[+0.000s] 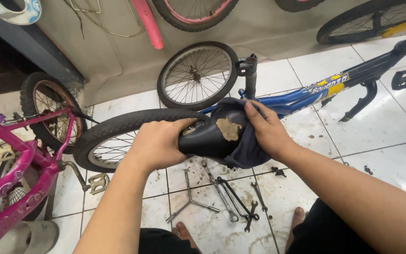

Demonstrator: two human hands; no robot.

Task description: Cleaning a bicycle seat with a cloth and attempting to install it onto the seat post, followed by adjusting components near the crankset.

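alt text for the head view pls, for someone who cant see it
Two bare hands hold a worn black bike saddle: the left hand grips its nose, the right hand pulls a dark cover over its rear. Behind lies a blue bike frame; wrenches lie on the tiled floor below.

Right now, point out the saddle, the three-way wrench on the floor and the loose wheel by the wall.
Saddle (212, 136): head view, black top beside the torn patch.
Three-way wrench (190, 201): head view, hub where its arms meet.
Loose wheel (195, 74): head view, its hub.
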